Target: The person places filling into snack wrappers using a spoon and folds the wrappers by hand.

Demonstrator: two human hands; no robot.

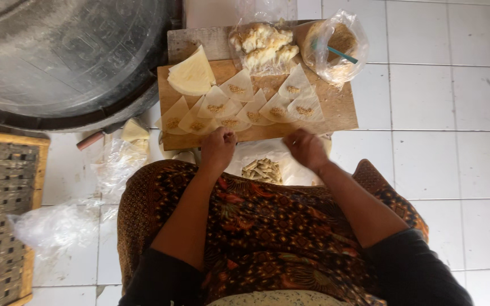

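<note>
1. Left hand (218,148): fingers curled, knuckles up, at near edge of wooden board (336,110), touching a filled triangular wrapper (229,122); can't tell if it grips.
2. Right hand (306,148): loosely curled at board edge, contents hidden.
3. Folded dumplings (262,169) lie btw both hands, below board.
4. Plain wrapper stack (191,75) at board's far-left corner.

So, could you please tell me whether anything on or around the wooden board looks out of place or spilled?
Nothing stands out. The filled wrappers lie in overlapping rows on the wooden board, and nothing looks spilled.
</note>
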